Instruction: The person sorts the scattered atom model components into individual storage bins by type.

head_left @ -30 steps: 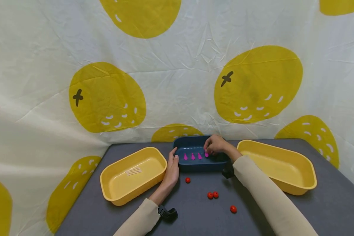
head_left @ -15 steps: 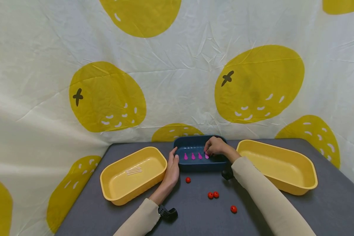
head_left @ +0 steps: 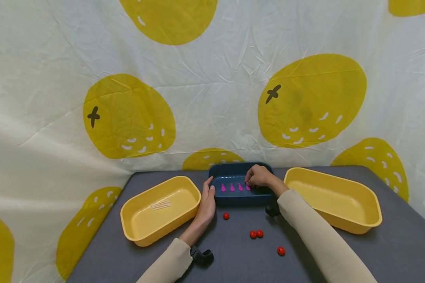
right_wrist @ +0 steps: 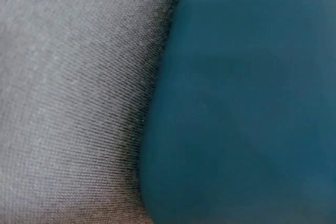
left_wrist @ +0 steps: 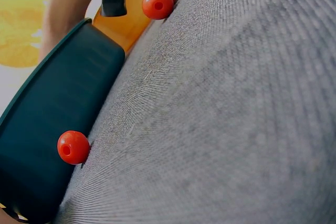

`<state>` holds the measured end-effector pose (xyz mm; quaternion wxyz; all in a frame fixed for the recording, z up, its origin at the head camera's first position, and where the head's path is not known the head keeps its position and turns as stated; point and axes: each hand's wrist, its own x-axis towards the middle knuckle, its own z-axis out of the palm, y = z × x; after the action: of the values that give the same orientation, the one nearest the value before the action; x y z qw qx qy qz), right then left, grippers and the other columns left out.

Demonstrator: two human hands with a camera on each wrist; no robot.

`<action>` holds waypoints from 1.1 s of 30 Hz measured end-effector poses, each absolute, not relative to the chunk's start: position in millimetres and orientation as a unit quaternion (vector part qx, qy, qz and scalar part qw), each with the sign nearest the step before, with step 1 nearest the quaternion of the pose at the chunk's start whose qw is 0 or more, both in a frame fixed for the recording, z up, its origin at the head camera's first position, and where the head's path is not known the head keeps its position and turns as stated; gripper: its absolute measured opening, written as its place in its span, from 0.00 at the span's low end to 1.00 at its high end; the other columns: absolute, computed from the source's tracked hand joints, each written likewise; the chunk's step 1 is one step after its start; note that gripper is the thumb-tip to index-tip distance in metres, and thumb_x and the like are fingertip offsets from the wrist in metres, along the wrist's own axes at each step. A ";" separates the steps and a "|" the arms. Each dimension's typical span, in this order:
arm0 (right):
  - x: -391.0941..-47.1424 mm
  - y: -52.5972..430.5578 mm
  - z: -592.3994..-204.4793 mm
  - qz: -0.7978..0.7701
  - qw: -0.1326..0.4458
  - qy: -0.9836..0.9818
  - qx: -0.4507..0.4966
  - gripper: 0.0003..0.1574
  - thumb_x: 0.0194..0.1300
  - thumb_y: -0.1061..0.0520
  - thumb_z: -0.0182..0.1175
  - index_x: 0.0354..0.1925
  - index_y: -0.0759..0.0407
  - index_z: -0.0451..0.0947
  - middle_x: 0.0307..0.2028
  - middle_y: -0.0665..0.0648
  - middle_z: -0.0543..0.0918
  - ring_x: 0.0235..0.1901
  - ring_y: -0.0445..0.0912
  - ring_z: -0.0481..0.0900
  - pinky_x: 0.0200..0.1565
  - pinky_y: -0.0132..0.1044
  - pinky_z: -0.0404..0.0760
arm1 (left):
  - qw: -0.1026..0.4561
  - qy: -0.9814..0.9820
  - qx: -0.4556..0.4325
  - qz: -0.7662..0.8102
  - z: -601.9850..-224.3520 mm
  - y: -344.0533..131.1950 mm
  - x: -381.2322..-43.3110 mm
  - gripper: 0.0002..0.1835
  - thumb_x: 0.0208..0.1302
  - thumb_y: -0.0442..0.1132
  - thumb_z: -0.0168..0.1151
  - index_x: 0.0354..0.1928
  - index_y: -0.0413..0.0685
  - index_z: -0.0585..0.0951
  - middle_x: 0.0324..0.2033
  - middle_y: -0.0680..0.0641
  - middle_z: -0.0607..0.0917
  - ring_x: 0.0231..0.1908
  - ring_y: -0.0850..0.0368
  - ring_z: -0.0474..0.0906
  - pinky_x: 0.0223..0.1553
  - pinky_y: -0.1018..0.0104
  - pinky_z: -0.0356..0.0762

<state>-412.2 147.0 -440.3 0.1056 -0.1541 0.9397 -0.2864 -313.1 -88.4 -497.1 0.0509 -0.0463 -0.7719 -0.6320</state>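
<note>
A white cloth [head_left: 212, 114] printed with big yellow fruit hangs behind a dark grey table [head_left: 230, 255]. Across from me, a yellow tub [head_left: 340, 200] sits to the right, another yellow tub [head_left: 145, 220] to the left, and a dark blue tub [head_left: 237, 201] between them. The person's left hand [head_left: 207, 202] lies along the blue one's left end, fingers fairly straight, gripping nothing. The right hand [head_left: 257, 177] reaches inside it, fingers curled down. A few thin pale sticks [head_left: 161, 205] lie in the left yellow tub. Three pink pieces [head_left: 231, 187] make a row in the blue tub; beside them, the right fingertips pinch a fourth pink piece [head_left: 248, 188], partly hidden. Four red beads [head_left: 253, 234] dot the table in front, two touching.
</note>
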 end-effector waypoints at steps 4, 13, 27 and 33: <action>-412.4 146.9 -439.5 -0.289 0.110 0.939 -0.149 0.06 0.64 0.65 0.65 0.37 0.61 0.89 0.28 0.54 0.88 0.26 0.43 0.80 0.32 0.36 0.85 | 0.048 -0.773 -0.042 -0.631 -496.3 -87.9 -313.3 0.28 0.85 0.51 0.35 0.81 0.57 0.56 0.82 0.47 0.55 0.81 0.43 0.52 0.79 0.36 0.46; -410.8 148.2 -438.2 -0.289 0.112 0.939 -0.151 0.06 0.63 0.65 0.66 0.38 0.62 0.89 0.29 0.54 0.89 0.26 0.43 0.80 0.32 0.36 0.85 | 0.048 -0.774 -0.039 -0.630 -495.3 -86.8 -313.3 0.28 0.85 0.51 0.35 0.81 0.57 0.56 0.82 0.46 0.56 0.81 0.43 0.53 0.79 0.37 0.47; -409.7 149.3 -428.8 -0.274 0.089 0.938 -0.192 0.09 0.64 0.65 0.65 0.42 0.64 0.88 0.32 0.56 0.90 0.26 0.42 0.83 0.32 0.37 0.85 | 0.052 -0.770 -0.042 -0.635 -495.4 -88.5 -315.0 0.27 0.86 0.49 0.35 0.81 0.56 0.57 0.81 0.46 0.57 0.80 0.42 0.54 0.79 0.36 0.48; -400.5 151.5 -421.7 -0.280 0.068 0.932 -0.218 0.10 0.65 0.64 0.65 0.44 0.65 0.88 0.34 0.57 0.90 0.27 0.42 0.83 0.35 0.38 0.86 | 0.051 -0.770 -0.044 -0.635 -496.5 -87.9 -314.7 0.28 0.85 0.52 0.35 0.81 0.57 0.56 0.82 0.47 0.56 0.80 0.43 0.53 0.79 0.36 0.47</action>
<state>-400.5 151.5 -421.7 0.0676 -0.2185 0.9325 -0.2796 -314.7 -87.9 -496.5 0.0515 -0.0435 -0.7696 -0.6350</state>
